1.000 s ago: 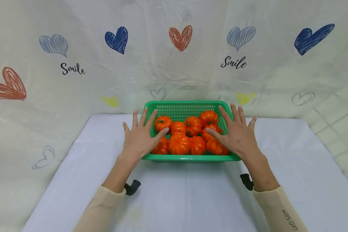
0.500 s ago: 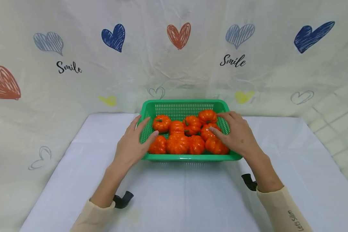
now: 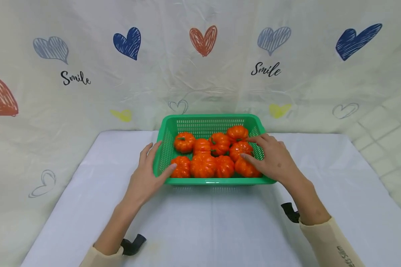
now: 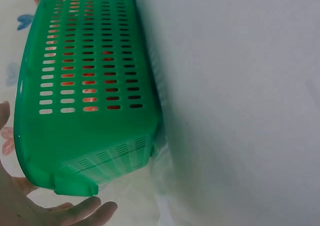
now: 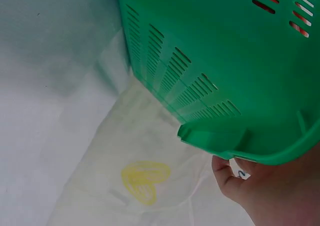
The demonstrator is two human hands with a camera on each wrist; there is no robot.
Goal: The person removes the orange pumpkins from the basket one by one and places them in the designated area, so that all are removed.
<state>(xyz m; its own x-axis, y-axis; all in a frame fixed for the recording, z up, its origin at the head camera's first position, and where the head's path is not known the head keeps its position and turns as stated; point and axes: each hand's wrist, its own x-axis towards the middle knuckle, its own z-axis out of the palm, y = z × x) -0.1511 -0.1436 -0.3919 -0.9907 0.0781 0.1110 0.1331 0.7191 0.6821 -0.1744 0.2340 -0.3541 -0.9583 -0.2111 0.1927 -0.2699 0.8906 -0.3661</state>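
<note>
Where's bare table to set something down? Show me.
The white tablecloth is bare in front of the green basket, left of the left hand, and right of the right hand. Crowded: the basket's near side, packed with orange pumpkins.

2 cream sleeves [image 3: 324, 241] here, dark lettering [image 3: 345, 256] down the right one. Plus 2 bent black bits [image 3: 133, 247] sticking out by the cuffs [image 3: 319, 227].

Basket [image 3: 217, 181] smooth plastic; pumpkins [image 3: 203, 165] glossy; tablecloth [image 3: 214, 226] matt.

green basket [image 3: 217, 181], orange pumpkins [image 3: 204, 165], white cloth [image 3: 214, 222], pale backdrop [image 3: 234, 74] with multicoloured hearts [image 3: 127, 43]
</note>
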